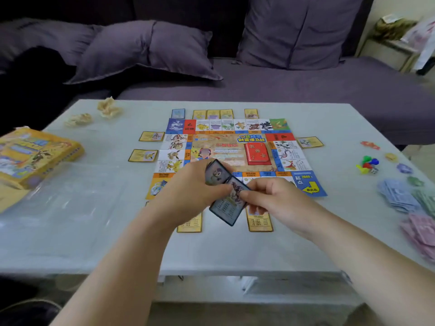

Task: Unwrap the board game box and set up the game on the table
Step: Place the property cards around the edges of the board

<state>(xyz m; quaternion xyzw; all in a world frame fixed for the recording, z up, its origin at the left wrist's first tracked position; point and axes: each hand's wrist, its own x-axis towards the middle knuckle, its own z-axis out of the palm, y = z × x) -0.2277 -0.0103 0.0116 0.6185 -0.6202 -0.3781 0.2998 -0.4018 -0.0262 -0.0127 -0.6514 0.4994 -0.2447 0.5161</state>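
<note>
The game board (pixel 235 149) lies flat in the middle of the white table (pixel 94 231), with a red card deck (pixel 257 153) on its centre. Yellow property cards (pixel 143 155) sit around its edges. My left hand (pixel 188 191) holds a small stack of blue cards (pixel 215 172) above the board's near edge. My right hand (pixel 270 198) pinches one blue card (pixel 226 208) pulled from that stack. Two more yellow cards (pixel 260 222) lie under my hands.
The yellow game box (pixel 35 156) and clear plastic wrap (pixel 70 198) lie at the left. Crumpled paper (pixel 108 107) sits at the far left. Coloured pawns with a die (pixel 367 164) and paper money piles (pixel 397 196) are at the right. A purple sofa stands behind.
</note>
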